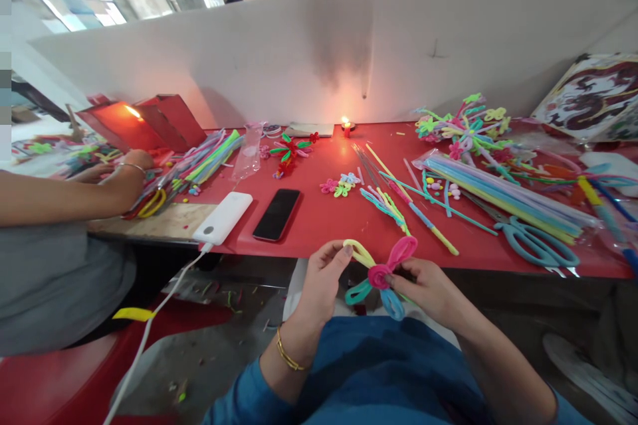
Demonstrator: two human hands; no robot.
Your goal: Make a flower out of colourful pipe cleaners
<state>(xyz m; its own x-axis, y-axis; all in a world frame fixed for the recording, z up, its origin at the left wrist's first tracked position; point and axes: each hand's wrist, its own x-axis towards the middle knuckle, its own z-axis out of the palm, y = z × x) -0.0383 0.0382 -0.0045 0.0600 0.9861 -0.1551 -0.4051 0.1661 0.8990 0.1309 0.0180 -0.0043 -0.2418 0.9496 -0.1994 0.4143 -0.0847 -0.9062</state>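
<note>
Over my lap, just in front of the table edge, I hold a pipe-cleaner flower point(379, 276) with a pink coiled centre and looped petals in yellow, pink, teal and blue. My left hand point(323, 279) pinches the yellow petal between thumb and fingers. At the centre and right side, my right hand point(429, 289) grips the flower, its fingertips partly hidden behind the petals. Beyond my hands on the table lie small finished flowers point(341, 184) and a bunch of looped pipe cleaners point(386, 207).
A lit candle point(347, 127) burns at the back of the red table point(319, 212). Scissors point(538, 242) and packed pipe cleaners point(503, 192) lie right. A phone point(277, 214) and corded power bank point(222, 218) sit left. A co-worker's arm point(74, 196) reaches in at far left.
</note>
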